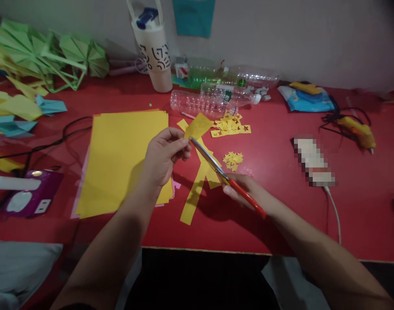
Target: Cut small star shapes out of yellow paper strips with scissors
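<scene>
My left hand pinches a small piece of yellow paper between thumb and fingers, above the table. In my right hand is a pair of scissors with red handles; the blades point up and left, their tips at the lower edge of the paper by my left fingertips. Whether the blades are parted is hard to make out. Below lie several yellow paper strips, crossing one another. To their right is a little heap of yellow paper stars, and behind it strips with star-shaped holes.
A stack of yellow sheets lies left on the red table. Plastic bottles and a white tumbler are along the wall. Rightward are a blurred phone-like object on a cable and a yellow glue gun. Folded paper fills the left.
</scene>
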`<action>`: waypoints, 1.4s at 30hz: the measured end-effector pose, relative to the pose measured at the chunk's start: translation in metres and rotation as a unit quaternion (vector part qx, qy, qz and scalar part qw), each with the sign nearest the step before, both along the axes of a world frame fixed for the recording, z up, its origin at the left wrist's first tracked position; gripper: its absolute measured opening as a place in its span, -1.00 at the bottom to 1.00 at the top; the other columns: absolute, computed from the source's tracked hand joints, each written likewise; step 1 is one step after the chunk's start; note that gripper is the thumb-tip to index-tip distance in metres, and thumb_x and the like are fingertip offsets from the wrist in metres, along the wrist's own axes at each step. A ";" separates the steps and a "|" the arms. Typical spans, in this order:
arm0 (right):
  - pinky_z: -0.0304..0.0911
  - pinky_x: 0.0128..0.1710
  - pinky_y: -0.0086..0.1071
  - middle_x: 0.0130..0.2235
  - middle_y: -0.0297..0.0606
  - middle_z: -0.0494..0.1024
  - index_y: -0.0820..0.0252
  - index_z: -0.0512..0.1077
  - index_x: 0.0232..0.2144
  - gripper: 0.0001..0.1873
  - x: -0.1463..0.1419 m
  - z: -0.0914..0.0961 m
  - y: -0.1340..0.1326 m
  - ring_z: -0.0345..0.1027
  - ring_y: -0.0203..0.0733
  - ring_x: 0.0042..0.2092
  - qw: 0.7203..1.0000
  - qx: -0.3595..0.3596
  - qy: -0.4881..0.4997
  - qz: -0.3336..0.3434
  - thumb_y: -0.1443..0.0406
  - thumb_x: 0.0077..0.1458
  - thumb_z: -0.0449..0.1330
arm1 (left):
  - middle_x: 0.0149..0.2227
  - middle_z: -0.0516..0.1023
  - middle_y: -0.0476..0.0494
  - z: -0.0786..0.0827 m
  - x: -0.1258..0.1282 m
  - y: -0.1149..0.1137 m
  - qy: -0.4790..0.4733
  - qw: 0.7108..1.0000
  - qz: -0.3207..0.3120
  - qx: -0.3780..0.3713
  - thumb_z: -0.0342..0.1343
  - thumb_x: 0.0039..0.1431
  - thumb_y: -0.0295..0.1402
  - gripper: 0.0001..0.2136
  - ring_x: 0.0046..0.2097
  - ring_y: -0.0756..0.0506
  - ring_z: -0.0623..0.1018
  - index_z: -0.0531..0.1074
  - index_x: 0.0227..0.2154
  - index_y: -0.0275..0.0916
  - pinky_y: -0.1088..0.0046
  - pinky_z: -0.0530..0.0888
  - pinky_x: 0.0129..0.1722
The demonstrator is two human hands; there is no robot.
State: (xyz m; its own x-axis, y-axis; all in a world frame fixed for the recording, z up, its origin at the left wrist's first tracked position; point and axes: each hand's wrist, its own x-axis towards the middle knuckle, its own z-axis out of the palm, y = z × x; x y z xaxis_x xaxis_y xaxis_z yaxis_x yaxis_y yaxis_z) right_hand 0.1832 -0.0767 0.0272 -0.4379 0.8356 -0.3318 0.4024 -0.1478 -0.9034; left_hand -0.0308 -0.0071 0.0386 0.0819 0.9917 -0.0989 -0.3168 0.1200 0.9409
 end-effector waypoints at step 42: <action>-0.10 -0.64 -0.43 -0.62 -0.52 0.14 0.10 0.14 -0.55 -0.46 0.002 0.001 -0.002 -0.03 -0.42 -0.60 0.999 -0.017 0.040 -0.015 -0.16 0.09 0.17 | -0.61 0.49 0.07 -0.001 -0.002 -0.002 0.028 0.999 -0.023 0.019 0.24 -0.16 -0.38 -0.87 -0.58 0.09 0.43 0.38 -0.56 -0.23 0.57 0.40 -0.55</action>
